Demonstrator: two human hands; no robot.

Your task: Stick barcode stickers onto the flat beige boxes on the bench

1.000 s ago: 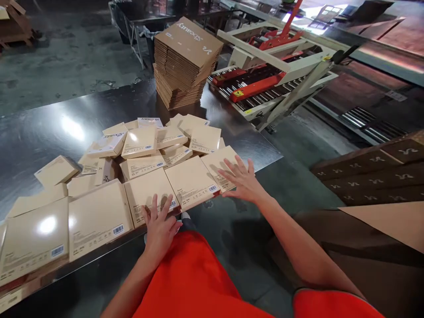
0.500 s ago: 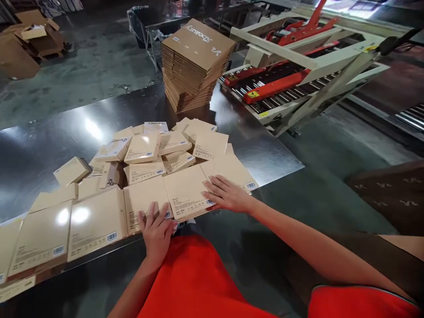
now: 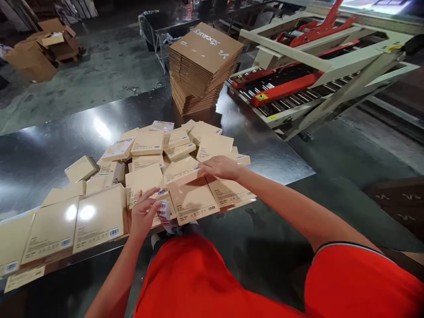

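My left hand (image 3: 144,212) is closed on a strip of barcode stickers (image 3: 162,210), which hangs from its fingers over the near table edge. My right hand (image 3: 221,168) grips the right end of a flat cream box (image 3: 181,170), tilted against the pile with its front side showing. Below it, another cream box (image 3: 194,202) lies face up at the table edge with a barcode in its corner. A further box (image 3: 228,192) lies under my right forearm. Left of my left hand is a box with a barcode label (image 3: 99,218).
Several cream boxes (image 3: 147,140) are heaped behind the front row on the metal table (image 3: 265,163). A stack of flattened cartons (image 3: 205,57) stands at the back. To the right is a roller machine with red arms (image 3: 285,88). Opened cartons (image 3: 59,44) sit on the floor.
My right hand has moved a box up and back onto the pile, baring the boxes beneath. My left hand has lifted off the boxes, and the sticker strip now shows in its fingers.
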